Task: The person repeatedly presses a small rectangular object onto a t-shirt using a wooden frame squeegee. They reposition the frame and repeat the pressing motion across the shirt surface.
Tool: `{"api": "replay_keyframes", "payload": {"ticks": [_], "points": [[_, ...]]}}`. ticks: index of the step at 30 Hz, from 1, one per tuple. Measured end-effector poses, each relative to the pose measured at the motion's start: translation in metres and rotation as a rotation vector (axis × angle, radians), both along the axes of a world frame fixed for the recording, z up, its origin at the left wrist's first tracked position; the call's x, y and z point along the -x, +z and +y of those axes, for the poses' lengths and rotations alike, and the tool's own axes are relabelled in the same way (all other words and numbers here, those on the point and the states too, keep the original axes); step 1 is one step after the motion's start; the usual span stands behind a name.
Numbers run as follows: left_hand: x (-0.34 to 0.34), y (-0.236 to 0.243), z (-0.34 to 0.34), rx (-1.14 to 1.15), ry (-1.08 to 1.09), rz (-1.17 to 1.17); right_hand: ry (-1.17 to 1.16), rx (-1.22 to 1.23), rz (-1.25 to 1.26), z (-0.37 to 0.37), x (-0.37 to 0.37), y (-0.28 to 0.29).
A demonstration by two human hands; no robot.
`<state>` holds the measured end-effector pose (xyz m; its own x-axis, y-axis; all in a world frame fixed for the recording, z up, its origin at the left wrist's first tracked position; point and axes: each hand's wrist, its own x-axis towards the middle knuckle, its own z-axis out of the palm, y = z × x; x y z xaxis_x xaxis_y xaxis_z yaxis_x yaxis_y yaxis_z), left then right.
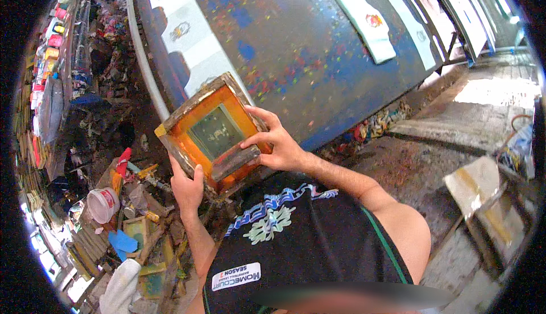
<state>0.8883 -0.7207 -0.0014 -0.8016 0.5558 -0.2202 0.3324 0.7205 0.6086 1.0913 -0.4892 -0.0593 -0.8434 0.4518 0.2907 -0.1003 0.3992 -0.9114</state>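
A wooden-framed printing screen [196, 104], orange inside with a dark greenish mesh window, is held tilted in front of my body. My left hand [187, 188] grips the lower left part of its frame, thumb on the near side. In my right hand [277, 143] is a squeegee [235, 163] with a worn wooden handle, lying across the near right part of the screen's inside. The right fingers also reach the frame's right edge. Beyond the screen, white printed fabric pieces [196, 52] lie along the left of a paint-spattered table [273, 18].
On the table lies a folded white cloth [365, 27] with a red and orange print. To the left, a white bucket [103, 205], small frames [152, 281] and rags clutter the floor. Colourful containers [55, 40] line a far-left shelf. A worn board [473, 183] stands at the right.
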Motion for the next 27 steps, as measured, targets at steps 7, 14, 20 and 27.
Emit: {"api": "replay_keyframes", "payload": {"ticks": [7,14,20,27], "points": [[-0.094,-0.006,0.15,0.064,-0.072,-0.01,-0.116,0.059,-0.01,0.131,-0.105,-0.013],[-0.119,0.002,0.227,0.0,-0.227,0.024,-0.186,0.071,0.003,0.185,-0.149,-0.01],[-0.098,-0.01,0.221,-0.067,-0.201,0.028,-0.213,-0.059,0.009,0.183,-0.132,-0.004],[-0.075,-0.043,0.201,-0.187,-0.29,-0.04,-0.291,-0.075,-0.011,0.149,-0.128,0.004]]}}
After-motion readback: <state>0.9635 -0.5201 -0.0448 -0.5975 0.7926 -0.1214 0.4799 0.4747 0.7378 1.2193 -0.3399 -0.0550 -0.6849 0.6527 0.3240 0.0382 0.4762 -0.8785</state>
